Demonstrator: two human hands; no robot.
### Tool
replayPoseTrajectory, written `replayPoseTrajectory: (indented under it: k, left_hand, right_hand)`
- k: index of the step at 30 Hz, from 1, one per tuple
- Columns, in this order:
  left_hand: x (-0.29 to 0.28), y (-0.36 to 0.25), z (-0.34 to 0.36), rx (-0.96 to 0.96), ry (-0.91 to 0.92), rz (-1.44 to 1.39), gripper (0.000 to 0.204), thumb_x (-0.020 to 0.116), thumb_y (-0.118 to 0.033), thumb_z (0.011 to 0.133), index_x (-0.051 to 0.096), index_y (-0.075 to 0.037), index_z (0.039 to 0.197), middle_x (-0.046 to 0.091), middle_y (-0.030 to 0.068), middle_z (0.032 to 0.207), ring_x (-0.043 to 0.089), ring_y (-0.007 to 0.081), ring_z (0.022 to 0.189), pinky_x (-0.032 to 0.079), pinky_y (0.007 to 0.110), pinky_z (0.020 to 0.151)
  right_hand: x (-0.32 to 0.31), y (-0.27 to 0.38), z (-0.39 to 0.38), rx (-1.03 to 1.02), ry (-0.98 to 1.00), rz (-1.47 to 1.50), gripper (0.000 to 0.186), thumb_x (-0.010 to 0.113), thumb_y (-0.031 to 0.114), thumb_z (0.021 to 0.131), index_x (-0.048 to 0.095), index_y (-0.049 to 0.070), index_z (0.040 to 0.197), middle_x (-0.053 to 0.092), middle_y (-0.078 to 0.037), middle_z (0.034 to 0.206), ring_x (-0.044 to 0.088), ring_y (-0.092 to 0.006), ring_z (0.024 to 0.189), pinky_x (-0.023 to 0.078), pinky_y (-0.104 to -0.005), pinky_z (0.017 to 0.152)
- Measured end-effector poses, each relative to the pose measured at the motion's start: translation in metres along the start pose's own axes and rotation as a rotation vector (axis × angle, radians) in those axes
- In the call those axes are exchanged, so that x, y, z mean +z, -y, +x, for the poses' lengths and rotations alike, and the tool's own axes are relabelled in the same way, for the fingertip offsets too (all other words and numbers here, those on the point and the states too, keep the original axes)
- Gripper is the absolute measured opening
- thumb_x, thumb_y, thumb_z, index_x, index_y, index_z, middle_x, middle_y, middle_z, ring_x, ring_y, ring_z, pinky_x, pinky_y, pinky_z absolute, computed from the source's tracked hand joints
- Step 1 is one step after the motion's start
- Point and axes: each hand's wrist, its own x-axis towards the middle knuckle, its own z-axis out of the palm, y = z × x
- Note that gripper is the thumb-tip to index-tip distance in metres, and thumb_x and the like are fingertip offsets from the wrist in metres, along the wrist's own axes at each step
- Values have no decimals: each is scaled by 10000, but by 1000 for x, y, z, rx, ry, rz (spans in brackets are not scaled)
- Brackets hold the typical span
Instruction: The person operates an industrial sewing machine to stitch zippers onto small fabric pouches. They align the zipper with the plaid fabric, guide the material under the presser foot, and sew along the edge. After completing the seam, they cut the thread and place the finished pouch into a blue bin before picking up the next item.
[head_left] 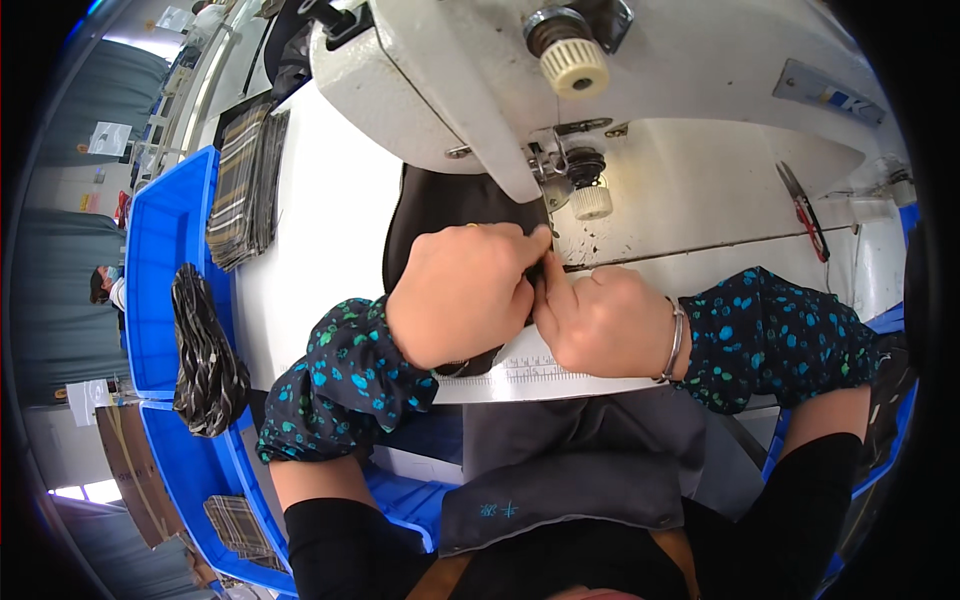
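Observation:
A dark brown-black fabric piece (440,205) lies on the white table under the head of a sewing machine (450,90). My left hand (460,290) rests on it with curled fingers, gripping its right edge close to the needle area. Against the same edge, my right hand (605,315) has its thumb and index finger pressed together, touching the left fingertips. What lies between the fingers is mostly hidden. The fabric's lower end shows beneath my left wrist, near a ruler strip (530,370) along the table's front edge.
Red-handled scissors (805,212) lie at the right. Stacked plaid fabric pieces (245,185) sit at the left beside a blue crate (165,300), with a striped fabric bundle (205,350) over its edge. Another blue crate (190,470) stands nearer. Another person (105,285) is far left.

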Motion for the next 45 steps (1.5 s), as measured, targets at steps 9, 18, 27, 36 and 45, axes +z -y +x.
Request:
replayPoseTrajectory:
  k: [9, 18, 27, 36, 45]
  left_hand:
    - [9, 21, 17, -10, -142, -10, 456, 674, -167, 836, 736, -85, 1280, 723, 171, 920, 713, 383, 815, 568, 482, 714]
    - [-25, 89, -12, -319, -322, -263, 283, 639, -136, 1045, 721, 69, 1221, 769, 133, 1214, 707, 281, 1067, 502, 312, 992]
    - [-22, 154, 47, -333, -87, 377, 274, 668, -155, 1011, 727, 46, 1188, 749, 147, 1193, 694, 314, 1077, 513, 359, 968]
    - [-17, 148, 68, -340, -54, 377, 272, 704, -175, 979, 734, 34, 1150, 741, 166, 1130, 695, 333, 1030, 523, 393, 926]
    - [-12, 141, 73, -325, -47, 359, 273, 740, -194, 946, 740, 23, 1111, 733, 185, 1067, 695, 352, 984, 532, 426, 885]
  right_hand:
    - [8, -17, 8, 112, -35, 65, 220, 706, 153, 661, 734, -46, 751, 689, -218, 727, 637, -208, 518, 472, -333, 416]
    - [10, -11, 4, 168, -18, 203, 378, 672, 196, 682, 752, -122, 871, 725, -389, 977, 697, -252, 572, 525, -341, 447]
    - [18, -12, 13, 143, -70, 313, 439, 673, 228, 619, 741, -147, 838, 676, -479, 963, 681, -267, 533, 506, -358, 417]
    - [20, -14, 11, 155, -99, 353, 348, 664, 237, 616, 730, -91, 712, 647, -518, 999, 683, -282, 538, 494, -361, 409]
    - [14, -13, 11, 171, -44, 340, 400, 670, 237, 636, 741, -123, 795, 660, -501, 1008, 694, -287, 550, 509, -355, 420]
